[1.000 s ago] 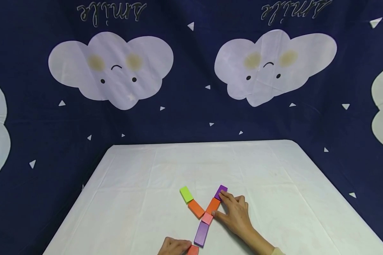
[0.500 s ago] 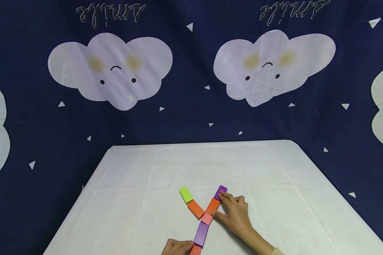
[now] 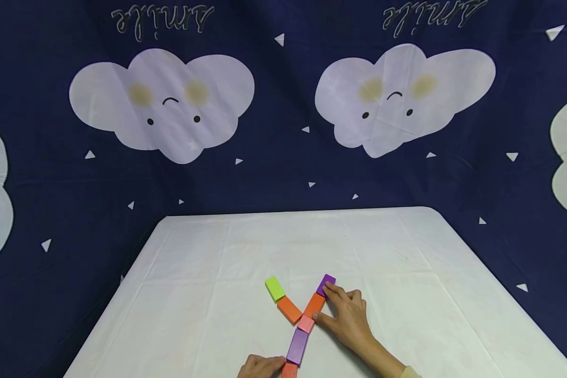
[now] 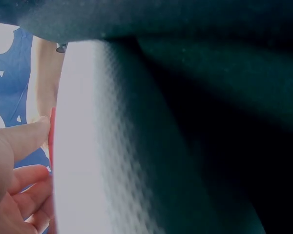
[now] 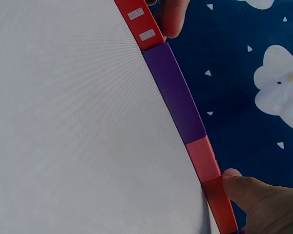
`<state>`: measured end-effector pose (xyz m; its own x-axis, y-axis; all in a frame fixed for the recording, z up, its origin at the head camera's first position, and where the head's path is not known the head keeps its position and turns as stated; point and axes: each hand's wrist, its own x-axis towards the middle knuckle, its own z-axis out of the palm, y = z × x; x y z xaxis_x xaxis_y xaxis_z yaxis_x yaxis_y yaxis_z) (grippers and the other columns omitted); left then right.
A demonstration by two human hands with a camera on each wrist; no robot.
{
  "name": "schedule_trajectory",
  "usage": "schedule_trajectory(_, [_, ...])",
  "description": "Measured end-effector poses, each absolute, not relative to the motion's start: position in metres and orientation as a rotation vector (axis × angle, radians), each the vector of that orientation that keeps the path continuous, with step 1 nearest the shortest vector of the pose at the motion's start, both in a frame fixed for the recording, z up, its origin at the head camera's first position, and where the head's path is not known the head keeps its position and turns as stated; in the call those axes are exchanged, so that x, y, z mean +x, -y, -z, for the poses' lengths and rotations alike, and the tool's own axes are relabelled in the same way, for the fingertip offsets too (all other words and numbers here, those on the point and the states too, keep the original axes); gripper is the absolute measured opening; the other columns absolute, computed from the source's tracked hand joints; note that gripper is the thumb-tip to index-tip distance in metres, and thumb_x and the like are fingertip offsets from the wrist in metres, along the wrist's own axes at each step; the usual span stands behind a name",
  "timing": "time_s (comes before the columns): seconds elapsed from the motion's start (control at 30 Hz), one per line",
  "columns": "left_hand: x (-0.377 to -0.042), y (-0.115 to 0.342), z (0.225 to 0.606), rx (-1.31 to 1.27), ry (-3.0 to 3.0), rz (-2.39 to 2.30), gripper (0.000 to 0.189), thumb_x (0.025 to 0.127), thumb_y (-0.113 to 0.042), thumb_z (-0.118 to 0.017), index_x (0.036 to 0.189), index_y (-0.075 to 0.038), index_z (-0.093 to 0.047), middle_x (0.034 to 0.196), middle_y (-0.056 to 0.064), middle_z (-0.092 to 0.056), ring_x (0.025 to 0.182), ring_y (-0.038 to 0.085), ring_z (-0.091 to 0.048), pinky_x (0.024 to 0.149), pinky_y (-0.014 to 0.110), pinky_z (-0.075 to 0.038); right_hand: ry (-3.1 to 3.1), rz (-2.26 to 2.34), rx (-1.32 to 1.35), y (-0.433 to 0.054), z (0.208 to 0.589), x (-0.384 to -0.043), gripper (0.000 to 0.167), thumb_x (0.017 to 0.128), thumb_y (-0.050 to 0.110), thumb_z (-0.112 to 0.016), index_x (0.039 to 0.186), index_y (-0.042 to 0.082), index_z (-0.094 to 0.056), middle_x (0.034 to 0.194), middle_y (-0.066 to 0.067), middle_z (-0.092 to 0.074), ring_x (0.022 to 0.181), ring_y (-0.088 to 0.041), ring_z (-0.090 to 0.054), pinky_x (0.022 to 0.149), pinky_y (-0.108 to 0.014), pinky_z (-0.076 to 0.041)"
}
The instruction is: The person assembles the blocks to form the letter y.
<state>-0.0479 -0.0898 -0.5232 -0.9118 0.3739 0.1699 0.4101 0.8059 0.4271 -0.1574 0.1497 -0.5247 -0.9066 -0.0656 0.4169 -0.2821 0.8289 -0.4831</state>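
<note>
At the bottom edge of the head view, my left hand (image 3: 261,366) pinches a red block (image 3: 289,370), whose lower part is cut off. Its upper end meets a light purple block (image 3: 297,346). A small pink block (image 3: 305,324) follows, then two branches of a Y. On the right branch, an orange block (image 3: 314,305) leads to a dark purple block (image 3: 326,285). The left branch holds another orange block (image 3: 290,310) and a lime green block (image 3: 275,289). My right hand (image 3: 348,320) rests its index finger on the dark purple block, its thumb touching the right orange block.
All the blocks lie on a white-covered table (image 3: 208,247). Behind it hangs a dark blue cloth (image 3: 274,189) printed with clouds and triangles. A dark, blurred shape (image 4: 210,122) fills much of the left wrist view.
My left hand has moved the red block slightly up and to the right, closing the gap to the light purple block. My right hand has stayed in place.
</note>
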Motion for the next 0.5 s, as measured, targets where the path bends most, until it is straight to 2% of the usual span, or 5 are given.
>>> schedule_trajectory(0.2, [-0.045,0.089,0.535,-0.628,2.692,0.746,0.048,0.079,-0.062,-0.061,0.108,-0.024,-0.069,0.102,-0.020,-0.068,0.087,-0.003,-0.048,0.065,0.017,-0.039,2.668,-0.781,0.241,-0.150,0.524,-0.157,0.072,0.063,0.046,-0.080,0.125,0.014,-0.062,0.129,0.000,-0.060,0.087,-0.015,-0.037,0.071,-0.030,-0.024])
schedule_trajectory(0.33, [-0.044,0.087,0.539,-0.589,2.677,0.771,0.046,0.079,-0.064,-0.060,0.108,-0.029,-0.068,0.102,-0.024,-0.066,0.088,-0.006,-0.046,0.065,0.016,-0.039,2.668,-0.781,0.243,-0.150,0.525,-0.157,0.072,0.063,0.046,-0.080,0.125,0.015,-0.062,0.129,0.000,-0.060,0.087,-0.015,-0.037,0.072,-0.031,-0.024])
schedule_trajectory(0.5, [-0.043,0.088,0.543,-0.617,2.620,0.751,0.046,0.078,-0.061,-0.063,0.108,-0.027,-0.069,0.103,-0.024,-0.066,0.088,-0.005,-0.047,0.066,0.016,-0.039,2.667,-0.783,0.244,-0.149,0.525,-0.157,0.072,0.063,0.046,-0.080,0.125,0.014,-0.062,0.129,0.000,-0.060,0.087,-0.015,-0.037,0.071,-0.030,-0.023])
